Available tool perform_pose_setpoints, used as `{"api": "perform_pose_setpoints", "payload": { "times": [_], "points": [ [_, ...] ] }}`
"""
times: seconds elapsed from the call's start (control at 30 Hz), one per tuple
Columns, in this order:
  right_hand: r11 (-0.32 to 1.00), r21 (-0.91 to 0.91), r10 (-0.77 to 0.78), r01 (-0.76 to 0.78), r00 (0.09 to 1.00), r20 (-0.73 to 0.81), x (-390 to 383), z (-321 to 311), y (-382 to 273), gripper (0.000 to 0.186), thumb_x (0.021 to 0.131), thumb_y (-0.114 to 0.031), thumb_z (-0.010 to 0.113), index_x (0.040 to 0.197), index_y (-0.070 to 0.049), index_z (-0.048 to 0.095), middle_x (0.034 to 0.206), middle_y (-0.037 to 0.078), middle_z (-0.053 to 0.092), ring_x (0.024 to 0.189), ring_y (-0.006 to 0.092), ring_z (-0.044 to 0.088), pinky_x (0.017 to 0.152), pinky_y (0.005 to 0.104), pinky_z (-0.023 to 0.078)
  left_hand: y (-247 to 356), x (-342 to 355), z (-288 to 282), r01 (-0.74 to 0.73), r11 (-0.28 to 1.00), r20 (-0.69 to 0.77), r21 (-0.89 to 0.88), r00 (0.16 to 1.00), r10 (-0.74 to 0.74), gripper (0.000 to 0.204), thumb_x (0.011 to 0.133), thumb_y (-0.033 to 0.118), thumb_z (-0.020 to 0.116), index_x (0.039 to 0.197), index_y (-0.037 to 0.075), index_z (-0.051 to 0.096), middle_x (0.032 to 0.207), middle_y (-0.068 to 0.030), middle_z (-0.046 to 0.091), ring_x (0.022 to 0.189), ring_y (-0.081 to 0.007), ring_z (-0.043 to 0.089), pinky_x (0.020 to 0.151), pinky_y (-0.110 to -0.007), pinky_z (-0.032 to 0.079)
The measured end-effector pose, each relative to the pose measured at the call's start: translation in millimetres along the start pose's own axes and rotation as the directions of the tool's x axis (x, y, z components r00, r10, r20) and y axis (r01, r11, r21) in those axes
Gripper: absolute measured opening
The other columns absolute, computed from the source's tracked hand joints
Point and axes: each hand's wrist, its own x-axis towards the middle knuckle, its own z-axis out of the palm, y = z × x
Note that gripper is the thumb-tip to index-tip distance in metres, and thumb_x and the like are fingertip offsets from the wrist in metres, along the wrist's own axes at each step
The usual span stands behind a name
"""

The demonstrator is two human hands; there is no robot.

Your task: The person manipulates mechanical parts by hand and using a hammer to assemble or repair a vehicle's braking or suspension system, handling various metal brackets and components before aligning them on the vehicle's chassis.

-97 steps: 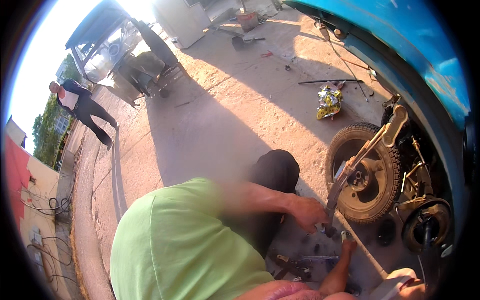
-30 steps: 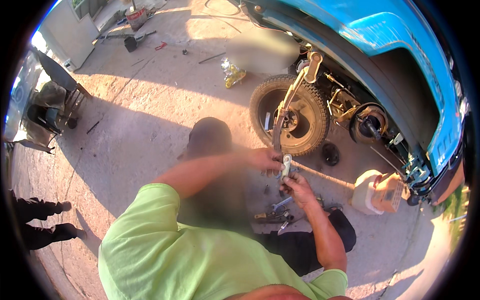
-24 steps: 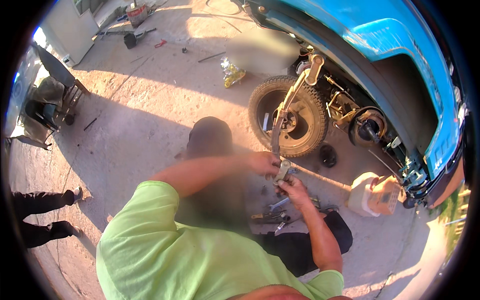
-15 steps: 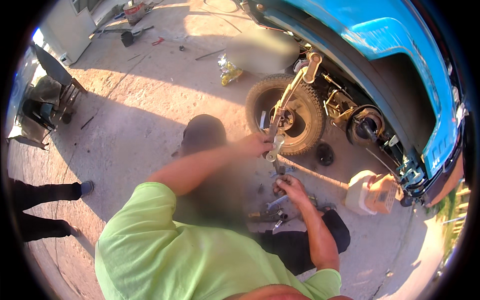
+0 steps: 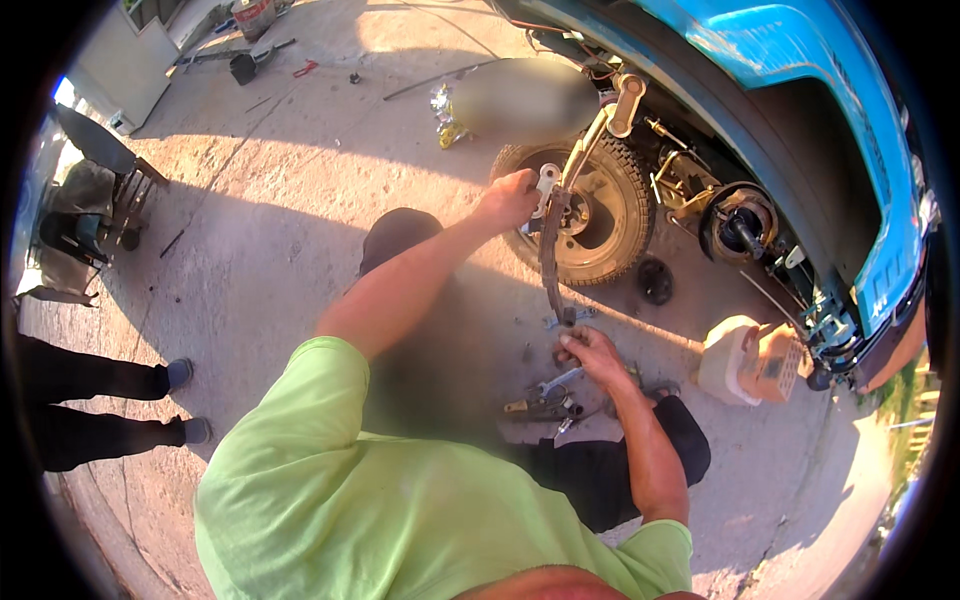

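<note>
A dark leaf spring (image 5: 550, 250) runs down from the vehicle's underside, in front of the wheel. At its upper part, my left hand (image 5: 508, 202) is closed on a pale metal link plate (image 5: 546, 184) with rounded ends. Below the spring's lower end, my right hand (image 5: 594, 357) has its thumb and fingers pinched together. Whatever lies in that pinch is too small to make out. A second link plate (image 5: 627, 106) shows at the far end of the spring. Behind the spring, the tyred wheel (image 5: 610, 255) lies against the ground.
Several wrenches and tools (image 5: 548, 402) lie between my knees. Right of them stand bricks (image 5: 775, 362) and a pale block (image 5: 727, 360). A blue vehicle body (image 5: 780, 40) overhangs the exposed axle parts (image 5: 742, 222). Another person's legs (image 5: 100, 380) are at the left.
My left hand has moved up along the spring with the link plate, which has shifted from the spring's lower part to its upper part. My right hand has dropped slightly away from the spring's end.
</note>
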Motion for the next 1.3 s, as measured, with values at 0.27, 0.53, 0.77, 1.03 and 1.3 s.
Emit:
{"api": "perform_pose_setpoints", "payload": {
  "times": [0.27,0.53,0.77,1.03,1.3],
  "points": [
    [0.994,-0.109,-0.02,0.025,0.999,0.051,9,9,-11,0.026,0.097,-0.022,0.06,0.108,0.001,0.064,0.091,0.006,0.069,0.08,0.0127,0.063,0.07,0.0254,0.047,-5,-25,-20,-0.08,0.941,-0.114,-0.33,0.992,0.044,0.022,0.09,0.02,0.056,0.102,0.002,0.055,0.093,-0.0192,0.062,0.087,-0.0331,0.064,0.077,-0.042,0.05],
    [0.999,-0.05,-0.002,0.002,1.0,0.003,5,11,4,0.026,0.093,-0.018,0.063,0.11,0.002,0.063,0.094,0.01,0.071,0.078,0.0162,0.066,0.072,0.03,0.05,-3,-45,-26,0.198,0.699,0.105,-0.687,0.979,-0.175,0.018,0.091,0.01,0.058,0.106,-0.001,0.056,0.093,-0.0091,0.062,0.08,-0.016,0.062,0.066,-0.033,0.054],
    [0.992,-0.123,-0.03,0.037,0.998,0.059,14,7,6,0.031,0.094,-0.019,0.063,0.114,0.004,0.063,0.096,0.011,0.071,0.081,0.0181,0.068,0.077,0.0308,0.05,-11,-45,-19,0.131,0.803,0.023,-0.582,0.989,-0.144,0.02,0.092,0.011,0.06,0.108,-0.002,0.059,0.091,-0.01,0.064,0.08,-0.0174,0.064,0.066,-0.034,0.054],
    [0.982,-0.184,-0.027,0.032,0.999,0.033,6,-4,26,0.032,0.093,-0.021,0.065,0.113,0.003,0.064,0.095,0.01,0.071,0.081,0.0158,0.067,0.075,0.031,0.051,13,-41,-18,0.115,0.882,0.063,-0.457,0.993,-0.097,0.032,0.086,0.021,0.061,0.109,-0.002,0.061,0.095,-0.0167,0.067,0.088,-0.0276,0.065,0.08,-0.039,0.051],
    [0.959,-0.284,-0.001,0.011,0.999,0.036,11,-2,9,0.041,0.091,-0.026,0.066,0.119,0.004,0.062,0.098,0.01,0.071,0.087,0.0183,0.068,0.081,0.0327,0.051,-12,-52,-23,0.235,0.698,0.137,-0.676,0.971,-0.195,0.029,0.09,0.015,0.06,0.115,-0.001,0.061,0.092,-0.0109,0.065,0.078,-0.0173,0.065,0.065,-0.032,0.054]
  ]
}}
